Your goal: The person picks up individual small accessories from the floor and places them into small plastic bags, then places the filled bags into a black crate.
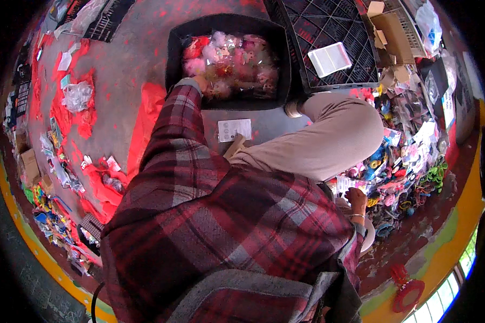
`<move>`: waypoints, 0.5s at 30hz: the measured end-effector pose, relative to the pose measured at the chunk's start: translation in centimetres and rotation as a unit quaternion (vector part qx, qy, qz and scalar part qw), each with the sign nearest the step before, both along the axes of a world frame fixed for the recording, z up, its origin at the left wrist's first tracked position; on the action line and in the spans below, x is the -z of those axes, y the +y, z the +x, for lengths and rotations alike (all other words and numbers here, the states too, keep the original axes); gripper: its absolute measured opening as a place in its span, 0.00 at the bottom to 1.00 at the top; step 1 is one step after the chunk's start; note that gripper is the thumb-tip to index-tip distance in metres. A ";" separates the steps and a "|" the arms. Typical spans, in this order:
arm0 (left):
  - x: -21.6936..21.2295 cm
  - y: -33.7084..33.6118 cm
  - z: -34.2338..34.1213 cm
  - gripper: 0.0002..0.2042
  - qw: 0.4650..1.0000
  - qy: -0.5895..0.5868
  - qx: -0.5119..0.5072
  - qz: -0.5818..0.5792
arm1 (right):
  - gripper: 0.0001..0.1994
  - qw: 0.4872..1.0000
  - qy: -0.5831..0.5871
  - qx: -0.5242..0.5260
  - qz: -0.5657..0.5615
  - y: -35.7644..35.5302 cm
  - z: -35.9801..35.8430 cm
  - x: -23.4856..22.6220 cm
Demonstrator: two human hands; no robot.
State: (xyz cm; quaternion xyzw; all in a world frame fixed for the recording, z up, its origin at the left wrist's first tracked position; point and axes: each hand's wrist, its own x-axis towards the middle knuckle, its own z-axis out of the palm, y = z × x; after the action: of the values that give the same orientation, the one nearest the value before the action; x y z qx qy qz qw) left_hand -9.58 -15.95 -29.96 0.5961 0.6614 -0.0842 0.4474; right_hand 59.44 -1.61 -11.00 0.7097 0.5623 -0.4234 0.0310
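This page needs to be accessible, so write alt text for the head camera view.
A plaid-clad person has their left hand at the near-left part of a black bin holding clear-wrapped pink and red fluffy items. Their right hand is beside a heap of mixed small goods.

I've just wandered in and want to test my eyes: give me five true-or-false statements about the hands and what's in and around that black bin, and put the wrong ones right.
1. The left hand reaches over the edge of the black bin. True.
2. Both hands are at the bin. False: the right hand is well away from it, beside the bent leg.
3. The bin holds pink and red fluffy things in clear plastic. True.
4. Nothing lies to the bin's right. False: a black lattice crate is there, bearing a white flat package.
5. A crumpled clear bag lies left of the bin. True.
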 end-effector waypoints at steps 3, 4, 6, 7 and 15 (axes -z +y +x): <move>0.7 0.4 0.5 0.16 0.998 0.039 -0.036 -0.015 | 0.13 1.000 0.014 0.025 0.006 -1.1 -0.1 -0.7; 1.0 1.0 0.6 0.16 0.997 0.056 -0.053 -0.014 | 0.14 0.999 0.027 0.044 0.013 -1.7 0.1 -0.9; 1.7 0.9 1.0 0.15 0.989 0.094 -0.110 -0.023 | 0.13 0.998 0.032 0.051 0.010 -2.0 0.4 -0.9; 2.1 0.5 0.8 0.15 0.980 0.121 -0.153 -0.035 | 0.13 0.998 0.035 0.050 0.007 -1.8 0.1 -0.8; 0.9 -7.5 3.4 0.11 0.797 0.274 -0.534 0.065 | 0.13 0.996 0.087 -0.003 0.020 1.4 -1.6 1.4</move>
State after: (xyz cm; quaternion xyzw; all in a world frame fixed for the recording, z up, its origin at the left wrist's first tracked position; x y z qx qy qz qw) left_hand -6.18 -23.49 -30.85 0.1280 0.9737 0.0515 0.1815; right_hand 57.80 -0.16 -12.39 0.6688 0.5735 -0.4720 -0.0309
